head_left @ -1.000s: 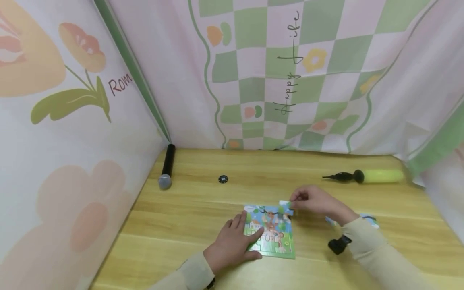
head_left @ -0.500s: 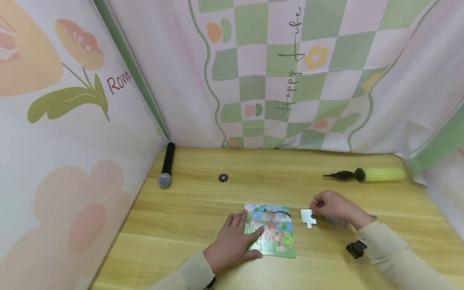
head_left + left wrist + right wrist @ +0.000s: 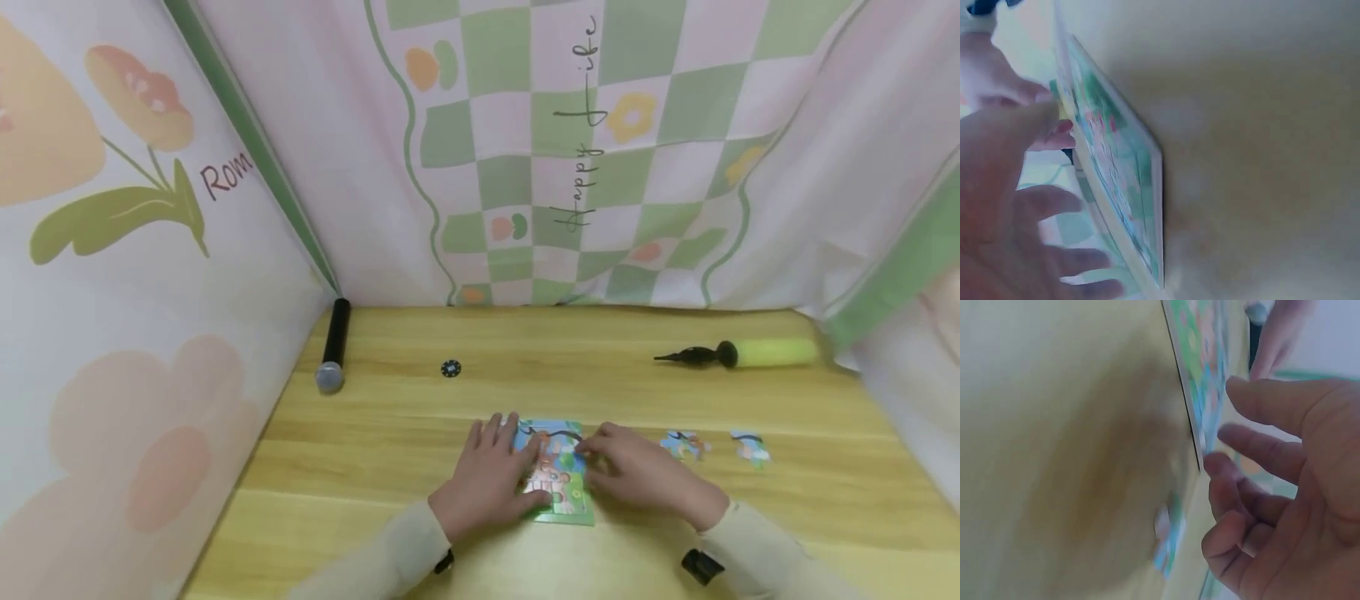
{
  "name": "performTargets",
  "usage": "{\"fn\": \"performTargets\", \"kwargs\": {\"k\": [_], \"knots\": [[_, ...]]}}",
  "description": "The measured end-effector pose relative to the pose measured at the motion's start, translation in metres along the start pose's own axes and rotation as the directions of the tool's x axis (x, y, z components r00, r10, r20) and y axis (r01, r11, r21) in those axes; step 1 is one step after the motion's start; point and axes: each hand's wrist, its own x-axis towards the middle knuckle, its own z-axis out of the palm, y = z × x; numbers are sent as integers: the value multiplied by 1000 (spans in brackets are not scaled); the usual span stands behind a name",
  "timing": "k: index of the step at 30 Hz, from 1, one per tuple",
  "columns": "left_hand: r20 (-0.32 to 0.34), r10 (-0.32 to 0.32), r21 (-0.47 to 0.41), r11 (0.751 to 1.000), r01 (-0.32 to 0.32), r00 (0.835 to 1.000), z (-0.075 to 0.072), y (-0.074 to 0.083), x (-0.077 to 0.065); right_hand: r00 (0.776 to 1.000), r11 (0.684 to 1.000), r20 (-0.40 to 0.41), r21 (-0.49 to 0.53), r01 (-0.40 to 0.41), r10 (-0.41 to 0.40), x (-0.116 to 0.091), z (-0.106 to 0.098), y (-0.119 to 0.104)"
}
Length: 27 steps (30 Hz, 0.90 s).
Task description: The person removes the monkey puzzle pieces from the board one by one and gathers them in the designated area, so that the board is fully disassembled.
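Note:
A small jigsaw puzzle [image 3: 564, 492] with a monkey picture lies flat on the wooden table, partly covered by both hands. My left hand [image 3: 487, 479] lies over its left side with fingers spread. At the puzzle's right edge is my right hand [image 3: 637, 471], fingertips at the upper right part. The right wrist view shows the right thumb [image 3: 1260, 403] and forefinger apart, the other fingers loosely bent, and no piece visible between them. Loose puzzle pieces [image 3: 684, 446] lie to the right of that hand, with another piece [image 3: 750, 448] farther right.
Toward the back left lies a black microphone [image 3: 335, 346] beside the wall. A black round chip [image 3: 451, 368] sits behind the puzzle. A yellow-green hand pump [image 3: 772, 353] with a black nozzle lies at the back right, near the checked curtain [image 3: 555, 158].
My right hand carried a puzzle piece from above the puzzle's upper right corner out to the right. Now it is back at the puzzle's edge without that piece. The left hand stays on the puzzle.

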Motion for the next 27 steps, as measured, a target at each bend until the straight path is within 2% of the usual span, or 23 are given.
{"fn": "performTargets", "kwargs": {"k": [3, 6, 9, 12, 18, 22, 27], "knots": [[101, -60, 80, 995, 52, 993, 0, -5, 7, 999, 998, -18, -52, 39, -40, 5, 10, -12], [149, -114, 116, 988, 97, 982, -1, -11, 11, 998, 994, -35, -90, 55, -58, 10, 16, -17], [157, -122, 116, 988, 104, 980, -1, -19, 11, 999, 993, -36, -117, 35, -40, 14, 20, -20], [165, -97, 84, 993, 84, 982, -2, -23, 10, 999, 991, -36, -137, 7, -12, 18, 23, -21], [190, -60, 46, 998, 52, 980, -1, -23, 8, 998, 989, -48, -144, -36, 29, 25, 23, -22], [182, -73, 59, 996, 63, 981, 0, -19, 10, 997, 991, -58, -120, -63, 56, 26, 24, -19], [164, -119, 51, 992, 112, 979, 2, -8, 16, 995, 993, -68, -94, -73, 67, 25, 24, -16]]}}
